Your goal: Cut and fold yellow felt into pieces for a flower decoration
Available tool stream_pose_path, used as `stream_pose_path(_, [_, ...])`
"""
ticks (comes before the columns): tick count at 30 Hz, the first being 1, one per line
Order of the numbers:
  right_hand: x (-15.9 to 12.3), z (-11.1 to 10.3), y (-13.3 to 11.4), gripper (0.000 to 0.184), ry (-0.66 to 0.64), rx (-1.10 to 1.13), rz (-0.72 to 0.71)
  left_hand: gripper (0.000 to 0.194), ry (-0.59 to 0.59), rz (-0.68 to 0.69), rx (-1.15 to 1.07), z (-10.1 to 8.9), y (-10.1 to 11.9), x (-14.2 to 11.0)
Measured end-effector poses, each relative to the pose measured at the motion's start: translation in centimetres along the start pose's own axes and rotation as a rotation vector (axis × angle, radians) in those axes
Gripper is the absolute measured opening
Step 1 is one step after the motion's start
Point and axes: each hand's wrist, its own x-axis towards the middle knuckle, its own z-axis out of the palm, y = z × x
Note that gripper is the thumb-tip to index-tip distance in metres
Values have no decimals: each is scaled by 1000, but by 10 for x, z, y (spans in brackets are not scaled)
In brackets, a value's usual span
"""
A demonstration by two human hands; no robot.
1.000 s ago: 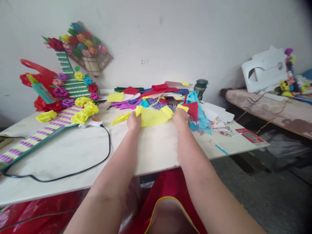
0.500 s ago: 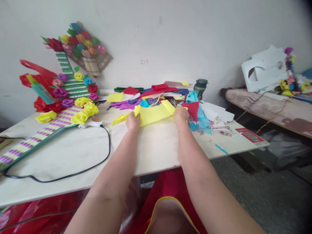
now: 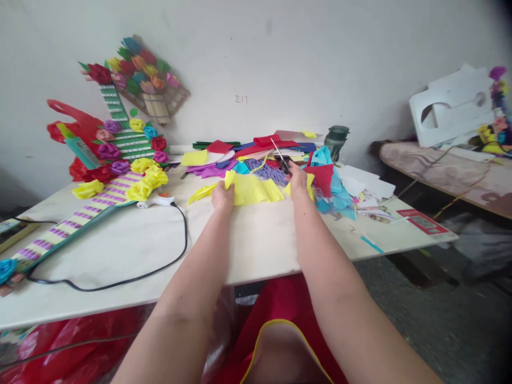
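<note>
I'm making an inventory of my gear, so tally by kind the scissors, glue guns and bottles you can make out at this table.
Scissors: 1, in the right hand
White glue gun: 1
Teal bottle and dark green bottle: 2
Total: 4

- Scissors (image 3: pixel 284 165): handles partly covered by right hand (image 3: pixel 298 184); blade gap unclear.
- Left hand (image 3: pixel 223 196): some fingers hidden behind yellow paper (image 3: pixel 252 191).
- Yellow scrap (image 3: pixel 310 186): partly behind right hand; cannot tell if joined to paper.
- Bench (image 3: pixel 256 250): left end out of frame.
- Blue flower (image 3: pixel 7 270), tray (image 3: pixel 24 237): cut by left edge; tray contents unclear.
- Bottle (image 3: pixel 82 152), red card (image 3: pixel 426 221): print illegible.
</note>
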Motion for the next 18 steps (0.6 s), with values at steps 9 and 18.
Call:
stream_pose_path(9, [-21,5,-18,29,-245,963,62,28,23,12,-85,7,-9,11])
stream_pose_path(18, [-32,13,-23,30,-608,1057,23,25,107,13,-390,15,-19,23])
